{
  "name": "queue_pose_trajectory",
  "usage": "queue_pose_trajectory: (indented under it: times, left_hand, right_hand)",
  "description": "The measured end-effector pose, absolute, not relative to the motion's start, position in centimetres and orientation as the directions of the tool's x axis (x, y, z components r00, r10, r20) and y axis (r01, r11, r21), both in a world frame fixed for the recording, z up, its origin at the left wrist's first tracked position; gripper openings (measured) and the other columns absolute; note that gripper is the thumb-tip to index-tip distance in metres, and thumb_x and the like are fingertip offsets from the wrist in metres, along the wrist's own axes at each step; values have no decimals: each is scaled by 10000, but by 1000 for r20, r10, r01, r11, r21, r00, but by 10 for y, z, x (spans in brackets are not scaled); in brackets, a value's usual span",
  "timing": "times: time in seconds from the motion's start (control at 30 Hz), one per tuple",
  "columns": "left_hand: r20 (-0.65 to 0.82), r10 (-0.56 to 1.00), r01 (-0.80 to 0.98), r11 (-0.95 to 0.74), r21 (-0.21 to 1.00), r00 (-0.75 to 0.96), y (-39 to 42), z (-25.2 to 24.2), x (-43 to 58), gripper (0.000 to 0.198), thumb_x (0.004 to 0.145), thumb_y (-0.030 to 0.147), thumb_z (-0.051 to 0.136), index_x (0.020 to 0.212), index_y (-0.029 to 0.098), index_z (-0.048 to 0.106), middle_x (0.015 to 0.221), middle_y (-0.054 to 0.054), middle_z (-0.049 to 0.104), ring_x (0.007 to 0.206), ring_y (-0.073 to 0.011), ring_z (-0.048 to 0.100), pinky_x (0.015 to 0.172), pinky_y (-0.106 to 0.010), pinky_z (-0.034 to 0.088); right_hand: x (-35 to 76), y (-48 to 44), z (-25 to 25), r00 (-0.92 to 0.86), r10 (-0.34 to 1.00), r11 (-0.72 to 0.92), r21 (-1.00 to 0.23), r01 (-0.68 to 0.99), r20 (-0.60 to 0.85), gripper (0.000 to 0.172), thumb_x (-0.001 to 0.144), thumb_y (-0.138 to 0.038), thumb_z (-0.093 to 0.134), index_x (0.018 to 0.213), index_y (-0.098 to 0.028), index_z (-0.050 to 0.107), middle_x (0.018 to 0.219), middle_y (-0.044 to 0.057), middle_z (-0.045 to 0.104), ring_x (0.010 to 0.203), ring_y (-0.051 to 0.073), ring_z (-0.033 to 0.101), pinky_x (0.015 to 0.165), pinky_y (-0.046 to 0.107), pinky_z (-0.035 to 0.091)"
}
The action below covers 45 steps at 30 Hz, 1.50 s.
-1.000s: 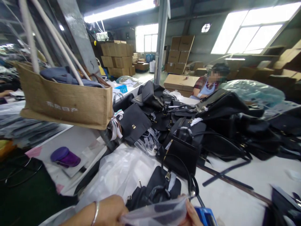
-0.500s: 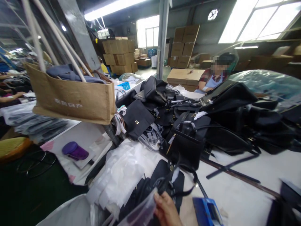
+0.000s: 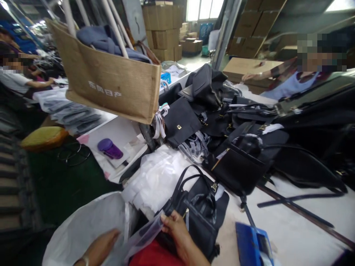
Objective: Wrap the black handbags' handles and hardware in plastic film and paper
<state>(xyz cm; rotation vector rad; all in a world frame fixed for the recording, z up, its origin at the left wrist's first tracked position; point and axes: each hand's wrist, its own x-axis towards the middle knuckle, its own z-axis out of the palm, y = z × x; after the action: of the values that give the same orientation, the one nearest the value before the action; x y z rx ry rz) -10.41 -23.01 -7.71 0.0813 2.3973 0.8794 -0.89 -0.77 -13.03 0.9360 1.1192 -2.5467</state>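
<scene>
My right hand [image 3: 177, 231] pinches the edge of a clear plastic bag [image 3: 144, 234] between thumb and fingers. The film slants down to the left from that grip. My left hand [image 3: 101, 245], slightly blurred, has its fingers stretched out over the white sack-like bin [image 3: 83, 218] and holds nothing that I can make out. Just beyond and beside my right hand lies a black backpack [image 3: 201, 210] with looped handles, a zip pull and a gold clasp. A heap of crumpled white wrapping sheets [image 3: 158, 173] lies beyond the plastic.
More black bags [image 3: 241, 166] pile up across the table. A blue box-like tool [image 3: 253, 244] stands at front right. A tan tote [image 3: 111, 85] hangs at upper left above a purple cup [image 3: 110, 148]. A co-worker [image 3: 299, 81] is across the table; others sit far left.
The view has shifted to the right and down in the scene. My left hand has come into view over the bin. The black backpack and its upright handles show more fully; my right hand still pinches the plastic.
</scene>
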Motion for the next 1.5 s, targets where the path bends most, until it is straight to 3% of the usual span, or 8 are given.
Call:
queue_pose_trajectory:
  times: [0.13,0.2,0.4,0.67,0.8,1.0,1.3,1.5]
  left_hand:
    - [-448,493,-159,521,839,-746,-181,-88,-110,445,753,424,616,1140,206,602,1156,-103,667,1058,-251,607,910,-346,463]
    - [-410,580,-127,465,876,-704,-151,-91,-108,354,733,357,652,1041,183,632,1013,-89,707,951,-231,631,843,-321,468]
    - [-415,488,-104,544,833,-768,-128,-97,-96,181,764,331,607,691,167,582,606,18,610,602,-157,556,588,-254,407]
    - [-492,469,-318,403,858,-733,-133,-102,-90,227,784,392,590,737,170,585,665,8,653,646,-166,580,626,-250,420]
    - [-485,441,-317,403,859,-755,-140,-106,-87,286,786,439,585,691,169,576,629,23,607,624,-157,544,603,-241,399]
    - [-463,422,-267,445,855,-780,-149,-99,-88,318,763,459,605,635,171,560,588,42,524,606,-138,481,591,-229,364]
    - [-499,443,-376,340,862,-745,-137,-76,-84,323,775,486,590,712,170,575,657,26,550,639,-141,493,627,-236,397]
    - [-501,492,-393,312,865,-712,-137,-77,-82,279,804,424,582,703,165,561,654,23,544,632,-135,488,617,-242,401]
  right_hand:
    - [-13,-14,-136,-781,147,-651,-654,385,-607,415,631,-439,788,916,-159,677,731,13,667,639,130,609,570,221,450]
    - [-14,-16,-139,-776,199,-639,-680,360,-598,386,608,-429,802,864,-166,682,684,1,640,590,124,574,540,225,439]
    - [-13,-4,-136,-798,160,-624,-686,375,-582,386,642,-461,770,884,-176,677,719,3,642,596,114,563,512,204,420]
    - [-20,-1,-129,-830,214,-548,-767,335,-516,416,665,-478,751,898,-142,673,665,-4,622,544,96,519,511,209,406]
    - [-23,13,-122,-829,130,-641,-684,348,-544,497,697,-491,728,1068,-175,629,711,-2,633,605,122,572,557,229,455]
    - [-46,52,-110,-777,99,-840,-471,270,-621,382,637,-445,788,846,-156,650,820,22,678,694,128,615,701,277,503]
    - [-29,17,-94,-820,373,-568,-806,168,-434,309,728,-414,717,936,-189,682,803,-2,685,703,142,577,649,241,436]
    - [-18,11,-90,-870,104,-679,-673,292,-482,389,767,-475,669,1010,-172,665,875,38,695,769,172,613,700,275,453]
